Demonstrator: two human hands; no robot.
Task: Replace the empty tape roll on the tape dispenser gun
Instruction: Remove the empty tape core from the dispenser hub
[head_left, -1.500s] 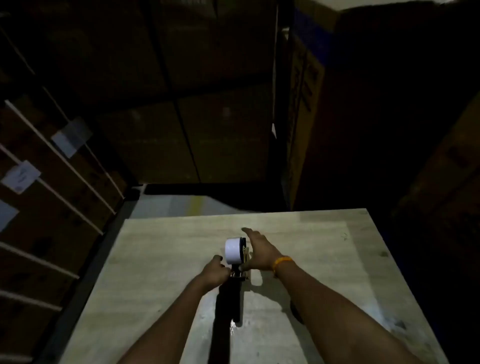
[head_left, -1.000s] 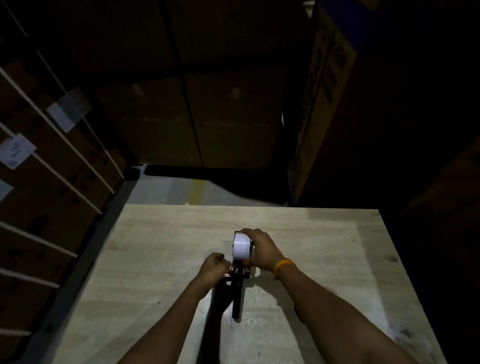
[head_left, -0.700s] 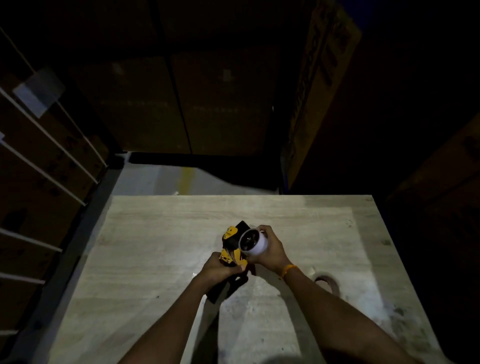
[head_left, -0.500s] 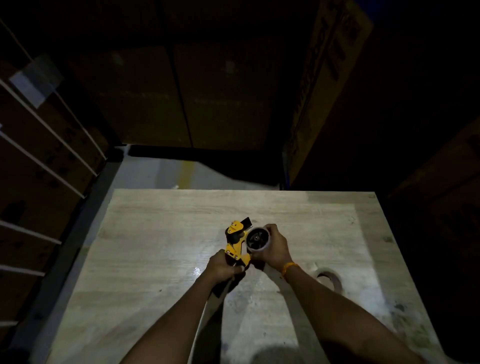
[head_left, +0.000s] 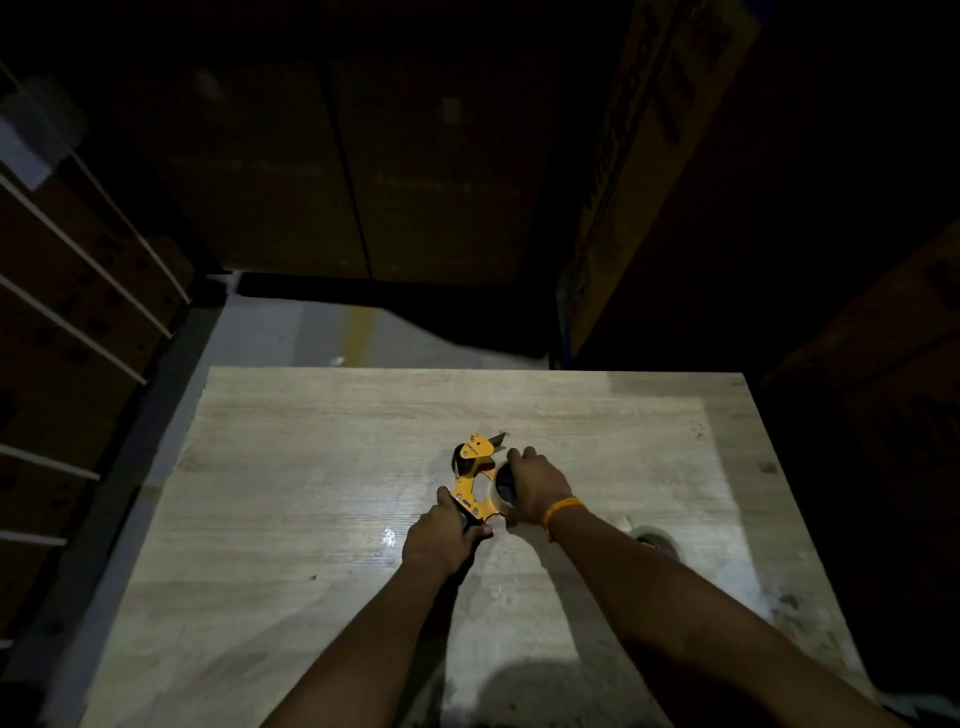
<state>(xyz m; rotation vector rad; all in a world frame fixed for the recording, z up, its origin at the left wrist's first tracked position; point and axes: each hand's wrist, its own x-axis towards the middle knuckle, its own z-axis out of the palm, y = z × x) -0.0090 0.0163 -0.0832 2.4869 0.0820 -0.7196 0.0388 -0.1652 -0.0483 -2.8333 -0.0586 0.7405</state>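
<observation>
Roll (head_left: 503, 487) clenched in your right hand (head_left: 537, 488), left hand (head_left: 441, 540) clamps dispenser gun (head_left: 471, 480) handle; probably half-seated, could slip off hub in dim light

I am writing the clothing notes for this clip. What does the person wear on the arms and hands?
Both forearms are bare up to the picture's edge: no sleeves show. The left hand and right hand have no gloves. The only item worn is a thin orange band around the right wrist. Rings cannot be made out in this dim light.
</observation>
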